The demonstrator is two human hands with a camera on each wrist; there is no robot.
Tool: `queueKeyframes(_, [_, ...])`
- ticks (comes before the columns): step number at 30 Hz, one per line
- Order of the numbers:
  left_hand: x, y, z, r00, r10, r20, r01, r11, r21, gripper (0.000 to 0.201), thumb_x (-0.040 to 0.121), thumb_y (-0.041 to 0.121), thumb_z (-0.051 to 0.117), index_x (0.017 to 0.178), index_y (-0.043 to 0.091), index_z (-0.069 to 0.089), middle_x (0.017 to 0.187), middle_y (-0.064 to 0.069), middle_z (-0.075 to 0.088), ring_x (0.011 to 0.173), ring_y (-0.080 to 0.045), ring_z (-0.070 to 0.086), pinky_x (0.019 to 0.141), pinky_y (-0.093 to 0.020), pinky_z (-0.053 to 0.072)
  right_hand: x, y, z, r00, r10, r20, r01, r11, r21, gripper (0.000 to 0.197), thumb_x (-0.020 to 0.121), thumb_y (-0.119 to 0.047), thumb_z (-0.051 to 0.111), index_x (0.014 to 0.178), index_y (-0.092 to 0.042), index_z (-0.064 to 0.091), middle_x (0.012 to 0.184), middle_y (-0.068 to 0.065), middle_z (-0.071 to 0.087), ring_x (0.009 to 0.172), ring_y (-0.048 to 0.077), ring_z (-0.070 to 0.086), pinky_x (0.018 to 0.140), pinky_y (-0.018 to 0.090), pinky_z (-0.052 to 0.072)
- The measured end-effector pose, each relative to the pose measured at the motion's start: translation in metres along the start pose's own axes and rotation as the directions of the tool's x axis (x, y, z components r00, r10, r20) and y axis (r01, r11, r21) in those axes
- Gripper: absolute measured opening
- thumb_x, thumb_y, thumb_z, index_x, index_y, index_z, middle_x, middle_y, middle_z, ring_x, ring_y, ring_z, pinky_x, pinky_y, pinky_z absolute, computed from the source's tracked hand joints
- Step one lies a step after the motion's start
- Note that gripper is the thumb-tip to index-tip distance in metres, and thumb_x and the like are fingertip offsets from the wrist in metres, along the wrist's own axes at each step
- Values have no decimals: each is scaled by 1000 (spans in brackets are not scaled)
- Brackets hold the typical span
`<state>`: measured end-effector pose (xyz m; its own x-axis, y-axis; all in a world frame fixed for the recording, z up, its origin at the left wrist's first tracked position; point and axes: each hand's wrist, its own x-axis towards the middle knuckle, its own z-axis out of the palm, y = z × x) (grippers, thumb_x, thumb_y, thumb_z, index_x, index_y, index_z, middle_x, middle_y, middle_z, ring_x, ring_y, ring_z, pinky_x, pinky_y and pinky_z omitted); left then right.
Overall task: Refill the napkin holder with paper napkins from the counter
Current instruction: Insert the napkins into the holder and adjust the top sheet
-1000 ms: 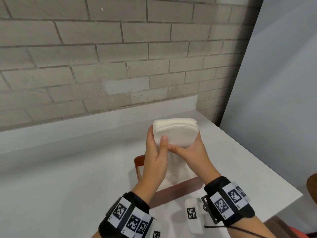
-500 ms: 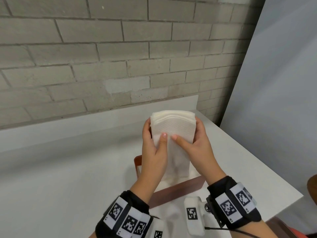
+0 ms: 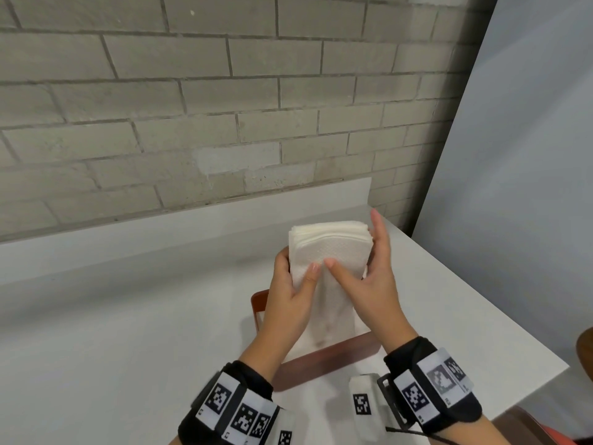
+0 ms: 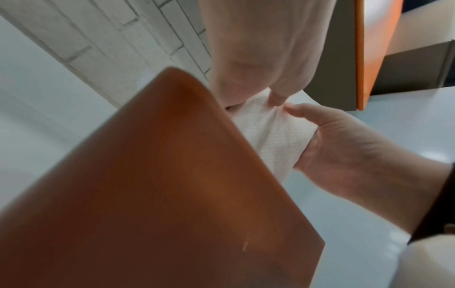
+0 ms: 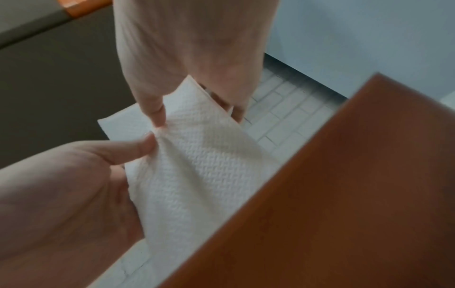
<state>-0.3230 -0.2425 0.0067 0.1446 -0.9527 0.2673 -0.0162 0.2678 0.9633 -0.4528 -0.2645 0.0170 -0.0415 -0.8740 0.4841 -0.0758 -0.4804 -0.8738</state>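
A thick stack of white paper napkins [image 3: 333, 248] stands upright in a brown napkin holder [image 3: 324, 358] on the white counter. My left hand [image 3: 288, 297] grips the stack's left side, thumb on its front face. My right hand [image 3: 372, 284] pinches the right side, thumb on the front and fingers stretched up along the edge. The left wrist view shows the holder's wall [image 4: 172, 194] close up, with the napkins [image 4: 273, 134] behind it. In the right wrist view both thumbs meet on the embossed napkins [image 5: 197, 165] above the holder [image 5: 344, 194]. The stack's bottom is hidden inside the holder.
The counter [image 3: 128, 332] runs left along a grey brick wall [image 3: 224, 123] with a low white backsplash. Its right edge [image 3: 481, 300] drops off beside a pale grey panel. A brown rounded object [image 3: 585, 345] pokes in at the far right.
The bulging stack has been squared up. My right hand's fingers have slid up and straightened along its right edge, and my left hand has shifted slightly lower on the left side.
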Motion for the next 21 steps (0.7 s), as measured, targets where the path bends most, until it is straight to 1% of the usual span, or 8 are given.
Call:
queueKeyframes(2, [0,1,0,1000,-3,17,3,1000,7,32,92,25,56,121,25,44,113,10,60,93,12,60,70,-6,47,4,-7,-5,955,-290,-59,270,936,-225,62,79,-18,75,129,-36,45,128,2,43,120,10,47,100,13,36])
queueKeyframes(3, [0,2,0,1000,-5,20,5,1000,6,28,92,25,57,118,26,46,110,9,61,90,11,61,69,-7,47,7,-11,-8,911,-412,-18,383,861,-336,47,80,-23,73,120,-34,53,125,2,43,118,14,45,102,18,35])
queueKeyframes(5, [0,2,-2,1000,-5,22,5,1000,6,21,91,25,58,109,30,49,104,8,63,85,8,62,69,-10,49,13,-16,-11,850,-517,101,497,722,-481,22,83,-30,68,104,-33,64,120,-1,45,116,18,45,102,29,35])
queueKeyframes(8, [0,4,-3,999,-3,48,2,1000,24,19,90,26,59,106,31,50,101,6,64,83,2,62,71,-13,50,17,-20,-11,824,-529,202,536,611,-583,17,85,-33,66,100,-27,72,118,0,49,113,19,47,100,34,34])
queueKeyframes(10, [0,6,-5,998,-2,60,1,1000,22,20,90,24,59,108,28,51,101,5,64,83,1,62,71,-13,50,19,-22,-12,823,-516,238,539,575,-616,20,84,-33,67,101,-23,72,116,3,53,112,17,47,99,33,32])
queueKeyframes(13, [-1,7,-7,997,1,74,0,1000,-8,21,90,22,59,108,30,51,103,5,63,88,-3,63,75,-21,52,22,-28,-12,818,-509,268,550,553,-626,19,83,-32,70,99,-21,71,109,6,58,108,18,48,98,31,30])
queueKeyframes(16, [-2,7,-7,997,1,74,1,1000,-29,22,91,23,58,107,35,50,105,6,64,93,-6,64,80,-26,54,25,-33,-12,763,-572,301,607,474,-638,13,82,-28,72,94,-22,74,104,7,62,103,20,51,95,34,31])
queueKeyframes(21, [-1,10,-5,998,9,61,-6,999,-50,23,91,22,58,108,35,51,104,9,65,93,-3,65,80,-21,53,27,-31,-13,670,-671,318,666,353,-657,12,83,-26,74,94,-28,78,99,7,68,96,23,55,92,36,34])
